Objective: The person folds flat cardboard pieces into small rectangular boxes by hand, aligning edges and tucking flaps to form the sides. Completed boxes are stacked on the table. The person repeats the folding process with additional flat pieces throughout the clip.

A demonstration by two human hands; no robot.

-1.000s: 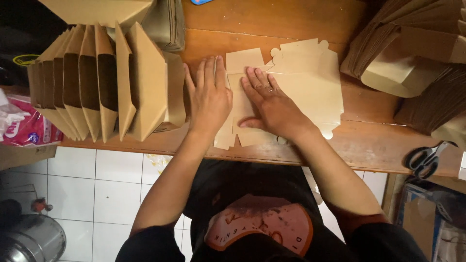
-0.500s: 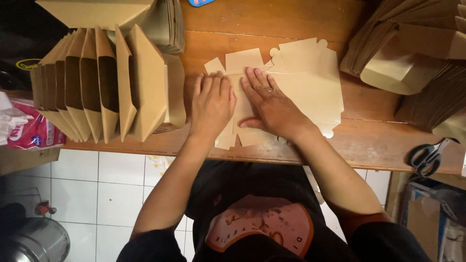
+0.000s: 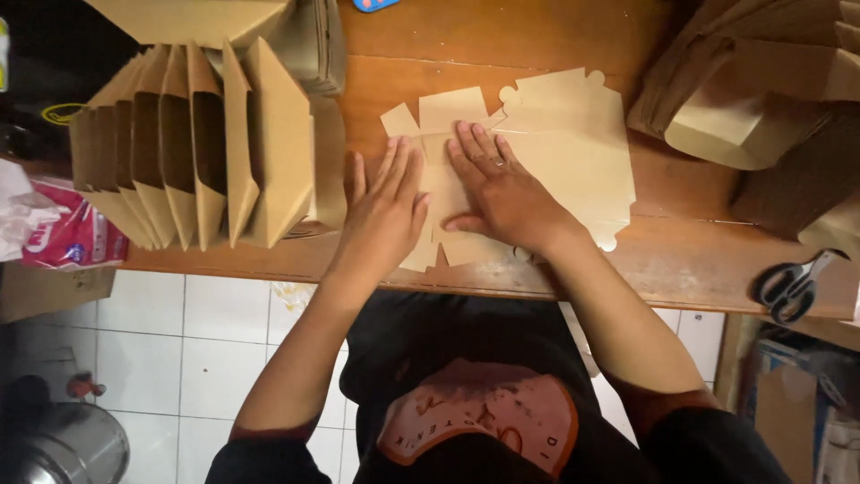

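Note:
A flat, die-cut brown cardboard box blank [image 3: 564, 143] lies on the wooden table [image 3: 537, 45]. My left hand [image 3: 385, 211] presses flat on the blank's left flaps, fingers spread and pointing away from me. My right hand [image 3: 502, 193], with a ring on one finger, lies palm down on the blank's middle, right beside the left hand. Neither hand grips anything. The blank's lower left part is hidden under my hands.
A row of folded brown boxes [image 3: 197, 143] stands on edge at the left. Stacks of flat brown blanks [image 3: 761, 99] fill the right back corner. Black-handled scissors [image 3: 793, 282] lie near the table's front right edge. A red-and-white plastic bag [image 3: 67, 237] sits at the far left.
My left hand has slid a little to the right, closer to the right hand on the blank. The right hand and the blank have stayed in place.

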